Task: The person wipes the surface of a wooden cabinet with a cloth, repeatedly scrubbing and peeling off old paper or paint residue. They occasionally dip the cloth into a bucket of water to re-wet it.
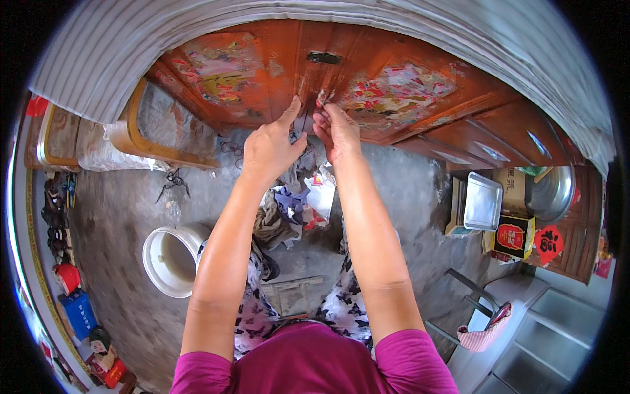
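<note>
Both my arms reach up to a reddish-brown wooden double door point(285, 65) covered in patches of torn, colourful paper point(400, 92). My left hand point(270, 148) is at the door near its middle seam, index finger stretched out and thumb apart, holding nothing that shows. Close on its right, my right hand point(340, 134) has its fingers curled and pinched together at the seam. A small whitish, reddish scrap point(321, 98) shows just above those fingertips; whether they grip it is too small to tell. Higher up the seam sits a dark metal plate point(323, 58).
Crumpled cloths point(289, 203) and paper scraps lie on the grey floor below my hands. A white bucket point(174, 262) stands left. Wooden-framed seats point(164, 125) flank the door; a metal tray point(483, 201), boxes point(514, 236) and a basin point(551, 190) stand right. A pale curtain point(512, 46) hangs above.
</note>
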A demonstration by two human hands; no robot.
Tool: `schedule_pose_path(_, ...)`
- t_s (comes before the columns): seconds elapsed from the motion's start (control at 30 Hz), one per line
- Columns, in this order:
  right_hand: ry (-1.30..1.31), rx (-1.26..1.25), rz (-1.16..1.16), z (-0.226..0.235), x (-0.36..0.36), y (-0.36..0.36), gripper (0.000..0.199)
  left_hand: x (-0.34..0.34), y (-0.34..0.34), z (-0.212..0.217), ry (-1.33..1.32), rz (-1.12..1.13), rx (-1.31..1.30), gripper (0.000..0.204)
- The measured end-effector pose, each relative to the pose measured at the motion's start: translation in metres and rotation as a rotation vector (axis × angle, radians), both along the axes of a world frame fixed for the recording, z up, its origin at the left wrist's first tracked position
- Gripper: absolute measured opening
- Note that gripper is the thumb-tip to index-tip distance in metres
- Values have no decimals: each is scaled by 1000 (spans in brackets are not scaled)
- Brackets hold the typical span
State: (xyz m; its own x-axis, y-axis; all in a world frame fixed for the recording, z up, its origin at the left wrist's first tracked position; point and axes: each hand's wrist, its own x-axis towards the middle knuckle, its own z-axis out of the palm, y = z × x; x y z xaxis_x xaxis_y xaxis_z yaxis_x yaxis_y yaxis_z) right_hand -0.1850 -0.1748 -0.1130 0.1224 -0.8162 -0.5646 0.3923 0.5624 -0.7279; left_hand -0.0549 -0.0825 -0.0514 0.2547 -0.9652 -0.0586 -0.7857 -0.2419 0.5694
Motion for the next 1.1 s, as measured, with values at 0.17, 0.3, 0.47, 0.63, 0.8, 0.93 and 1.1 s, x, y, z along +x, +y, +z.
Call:
schedule_pose_path(0.17,-38,-84,26,-15,-1,-4,14,3,0,-3,-13,8,-9,72)
schedule_pose_path(0.3,-120,71,-25,-13,1,-8,19,2,0,-2,-39,2,12,72)
schedule_pose_path(0.47,-53,-28,6,-10,2,-3,20,0,-1,-3,-2,30,-21,69)
schedule_pose_path(0.63,-132,57,-35,-4,4,-5,22,0,0,-4,2,39,-36,69)
schedule_pose_path(0.8,-108,68,-48,7,8,-7,43,-1,1,-10,-52,7,-113,67)
schedule_pose_path(0.93,-82,-33,-95,-3,11,-3,50,-6,0,-1,22,23,-26,72)
schedule_pose_path(1.1,-141,52,-33,1,8,-1,54,1,1,-3,14,5,-16,71)
